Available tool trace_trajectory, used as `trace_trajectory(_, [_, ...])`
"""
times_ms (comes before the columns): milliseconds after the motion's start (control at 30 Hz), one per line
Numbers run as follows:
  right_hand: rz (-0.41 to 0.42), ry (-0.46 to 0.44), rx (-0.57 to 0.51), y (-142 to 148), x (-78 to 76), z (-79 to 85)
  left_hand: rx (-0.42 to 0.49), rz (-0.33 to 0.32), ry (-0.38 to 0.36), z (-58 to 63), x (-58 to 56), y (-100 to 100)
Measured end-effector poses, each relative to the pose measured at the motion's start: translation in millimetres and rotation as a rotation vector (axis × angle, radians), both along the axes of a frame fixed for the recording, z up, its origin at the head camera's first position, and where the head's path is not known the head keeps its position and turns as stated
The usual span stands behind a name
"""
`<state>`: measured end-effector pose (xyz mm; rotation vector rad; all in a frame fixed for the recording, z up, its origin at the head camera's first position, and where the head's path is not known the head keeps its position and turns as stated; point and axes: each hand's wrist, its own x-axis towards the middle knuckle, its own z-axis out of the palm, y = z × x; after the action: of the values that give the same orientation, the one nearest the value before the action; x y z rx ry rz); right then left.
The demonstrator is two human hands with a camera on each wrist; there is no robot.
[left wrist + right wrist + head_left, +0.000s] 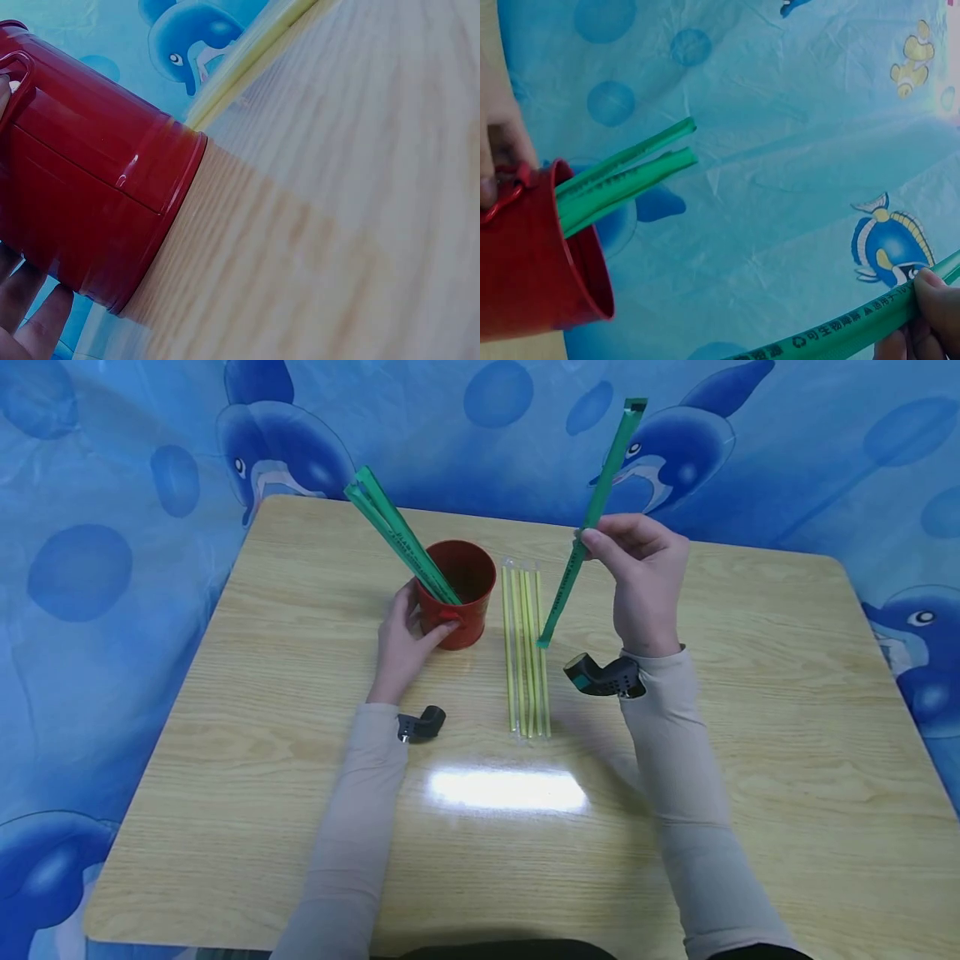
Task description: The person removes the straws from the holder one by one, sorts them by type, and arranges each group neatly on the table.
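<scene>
My left hand (403, 650) holds the side of a small red metal bucket (472, 625), thumb near its handle loop and fingers around the far side. Several green-wrapped straws (401, 539) lean in the bucket, their tops sticking out to the left. To the right, my right hand (648, 578) pinches one more green-wrapped straw (602, 493) between thumb and fingers, raised and tilted. Dark printed characters run along this wrapper (855, 322) in the right wrist view. In the left wrist view the bucket (90, 180) stands on the table, with fingers partly visible below it.
Several yellow straws (529, 652) in clear wrappers lie side by side between the bucket and my right hand. The wooden table (795, 735) ends at the back against a blue dolphin-print sheet (420, 435). Light reflects off the tabletop near the front.
</scene>
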<state>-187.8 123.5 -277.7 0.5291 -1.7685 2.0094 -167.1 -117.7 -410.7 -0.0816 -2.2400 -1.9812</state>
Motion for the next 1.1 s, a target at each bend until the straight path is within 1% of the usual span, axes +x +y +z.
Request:
trace_trajectory(100, [-0.002,-0.062,-0.015,6.8,2.5,-4.4,0.003,0.001,0.008,-0.2,0.4,0.9])
trace_trajectory(267, [0.006,-0.183,-0.03,16.9,4.2,-13.8,0.007,0.007,-0.005,-0.7,1.6,0.2])
trace_trajectory(400, [-0.027,-0.206,0.05,25.3,2.3,-24.0,0.005,0.004,-0.02,0.7,1.7,-0.4])
trace_trajectory(467, [-0.039,-0.217,0.079,29.8,1.4,-29.6,0.003,0.001,-0.028,3.7,2.5,0.1])
trace_trajectory(567, [-0.03,-0.254,0.084,35.8,0.0,-37.2,-0.004,-0.003,-0.032,17.6,8.3,2.3])
trace_trajectory(700, [0.006,-0.335,0.063,42.6,-1.4,-46.8,-0.014,-0.003,-0.023,34.6,15.9,5.3])
trace_trajectory(900, [0.045,-0.454,0.056,52.5,-2.4,-61.1,-0.018,-0.008,-0.041,37.0,18.0,6.5])
trace_trajectory(1100, [0.086,-0.526,0.022,58.5,-9.6,-77.1,-0.008,0.002,-0.029,35.6,17.3,7.6])
